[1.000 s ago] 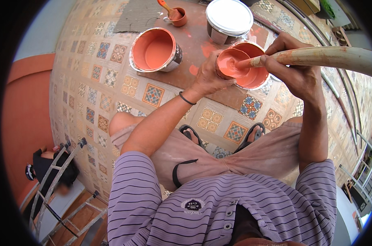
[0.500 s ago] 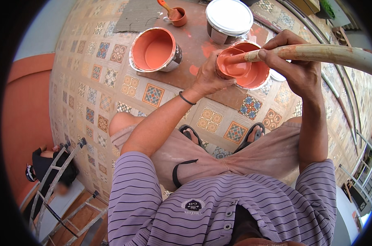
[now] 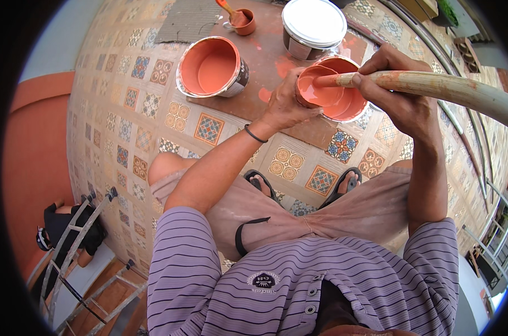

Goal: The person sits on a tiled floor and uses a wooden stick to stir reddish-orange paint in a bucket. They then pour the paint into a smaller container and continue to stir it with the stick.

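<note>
My left hand [image 3: 286, 102] is wrapped round a small cup [image 3: 308, 96] of orange paint, tilted over the near rim of an orange-lined paint bucket [image 3: 354, 99]. Between the fingers and thumb of my right hand [image 3: 398, 84] is a long, pale, paint-smeared stick [image 3: 433, 84]. Its orange-coated end dips into the cup; the tip is hidden in the paint. Left of the cup stands a second open bucket [image 3: 240, 78], with orange paint inside. A white-lidded bucket [image 3: 312, 22] stands just beyond my hands.
The buckets stand on a paint-spotted brown board [image 3: 254, 106] over patterned tiles. At its far end an orange mug [image 3: 244, 23] holds a brush [image 3: 225, 7]. Long pipes [image 3: 461, 126] lie to the right. At far left a person [image 3: 69, 224] is beside a metal ladder [image 3: 69, 252].
The stick's outer end has swung toward me, and its dipped end sits slightly farther right in the cup. My right hand has shifted a little with it. My left hand stays put.
</note>
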`<action>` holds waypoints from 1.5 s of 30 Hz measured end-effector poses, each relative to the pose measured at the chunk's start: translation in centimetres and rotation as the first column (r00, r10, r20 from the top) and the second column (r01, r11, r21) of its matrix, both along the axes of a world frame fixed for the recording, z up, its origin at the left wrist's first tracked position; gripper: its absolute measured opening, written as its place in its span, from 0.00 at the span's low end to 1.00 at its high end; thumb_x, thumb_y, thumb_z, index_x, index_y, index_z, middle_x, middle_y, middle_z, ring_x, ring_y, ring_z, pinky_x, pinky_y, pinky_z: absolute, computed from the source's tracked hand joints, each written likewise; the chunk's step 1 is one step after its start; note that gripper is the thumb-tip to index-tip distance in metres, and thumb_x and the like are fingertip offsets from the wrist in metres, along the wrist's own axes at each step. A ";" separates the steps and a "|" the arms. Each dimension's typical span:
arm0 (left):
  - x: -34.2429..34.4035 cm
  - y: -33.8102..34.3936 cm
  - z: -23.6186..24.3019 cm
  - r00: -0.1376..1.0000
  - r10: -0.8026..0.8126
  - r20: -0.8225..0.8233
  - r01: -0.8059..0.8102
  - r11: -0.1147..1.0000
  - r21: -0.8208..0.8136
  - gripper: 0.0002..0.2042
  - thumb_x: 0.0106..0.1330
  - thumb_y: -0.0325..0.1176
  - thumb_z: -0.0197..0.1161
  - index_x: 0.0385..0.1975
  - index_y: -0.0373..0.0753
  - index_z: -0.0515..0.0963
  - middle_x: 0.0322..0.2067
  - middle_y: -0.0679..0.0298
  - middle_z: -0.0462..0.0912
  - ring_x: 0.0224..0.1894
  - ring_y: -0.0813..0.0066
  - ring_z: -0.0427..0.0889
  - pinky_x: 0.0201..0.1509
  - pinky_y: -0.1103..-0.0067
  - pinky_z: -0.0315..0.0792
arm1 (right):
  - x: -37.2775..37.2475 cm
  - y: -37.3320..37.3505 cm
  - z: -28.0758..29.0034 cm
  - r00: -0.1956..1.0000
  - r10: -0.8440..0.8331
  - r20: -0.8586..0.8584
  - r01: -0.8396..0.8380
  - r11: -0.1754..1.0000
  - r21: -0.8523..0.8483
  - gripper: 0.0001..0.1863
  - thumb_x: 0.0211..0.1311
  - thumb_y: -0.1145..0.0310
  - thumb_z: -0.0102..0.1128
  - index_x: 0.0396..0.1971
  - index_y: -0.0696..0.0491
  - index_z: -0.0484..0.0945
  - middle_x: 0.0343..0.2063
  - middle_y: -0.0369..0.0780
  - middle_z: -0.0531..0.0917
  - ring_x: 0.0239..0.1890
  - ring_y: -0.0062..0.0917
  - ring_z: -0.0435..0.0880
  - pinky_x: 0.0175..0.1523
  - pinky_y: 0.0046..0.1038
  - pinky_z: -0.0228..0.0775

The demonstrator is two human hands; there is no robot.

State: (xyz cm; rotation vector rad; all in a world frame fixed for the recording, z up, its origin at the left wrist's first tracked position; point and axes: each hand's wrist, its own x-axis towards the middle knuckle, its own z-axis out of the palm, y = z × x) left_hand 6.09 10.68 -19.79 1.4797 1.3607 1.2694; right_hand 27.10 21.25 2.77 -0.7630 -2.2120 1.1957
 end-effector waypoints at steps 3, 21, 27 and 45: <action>-0.2 0.0 -0.1 1.000 -0.005 -0.023 0.005 1.000 0.001 0.51 0.49 0.36 0.93 0.74 0.43 0.67 0.68 0.54 0.82 0.69 0.53 0.86 0.71 0.61 0.83 | 0.2 -0.1 0.0 1.000 0.014 -0.027 -0.015 0.999 -0.038 0.08 0.68 0.72 0.80 0.38 0.59 0.88 0.32 0.36 0.89 0.35 0.16 0.87 0.39 0.23 0.78; -0.2 0.0 -0.8 0.998 -0.027 0.056 0.029 0.999 -0.036 0.50 0.50 0.35 0.92 0.74 0.43 0.67 0.67 0.53 0.83 0.68 0.51 0.86 0.70 0.60 0.84 | -0.6 -1.0 0.0 0.999 -0.018 -0.034 0.016 0.997 -0.069 0.06 0.69 0.73 0.77 0.35 0.60 0.88 0.31 0.37 0.88 0.34 0.15 0.86 0.38 0.22 0.76; -0.2 0.0 -0.7 0.997 -0.040 0.073 0.042 0.999 -0.028 0.50 0.50 0.37 0.92 0.74 0.42 0.67 0.67 0.53 0.83 0.68 0.52 0.86 0.69 0.60 0.84 | -0.4 -0.7 -0.1 0.996 -0.078 0.032 0.075 0.993 0.089 0.07 0.67 0.74 0.79 0.37 0.61 0.89 0.32 0.36 0.88 0.34 0.16 0.86 0.39 0.22 0.77; 0.0 0.0 -0.3 1.000 -0.013 0.018 0.013 1.000 0.021 0.49 0.51 0.37 0.92 0.73 0.42 0.68 0.67 0.52 0.83 0.67 0.52 0.87 0.69 0.61 0.84 | -0.4 -0.2 -0.2 0.996 -0.008 -0.083 0.000 0.996 -0.092 0.07 0.68 0.72 0.79 0.38 0.60 0.89 0.31 0.36 0.87 0.32 0.16 0.84 0.36 0.24 0.76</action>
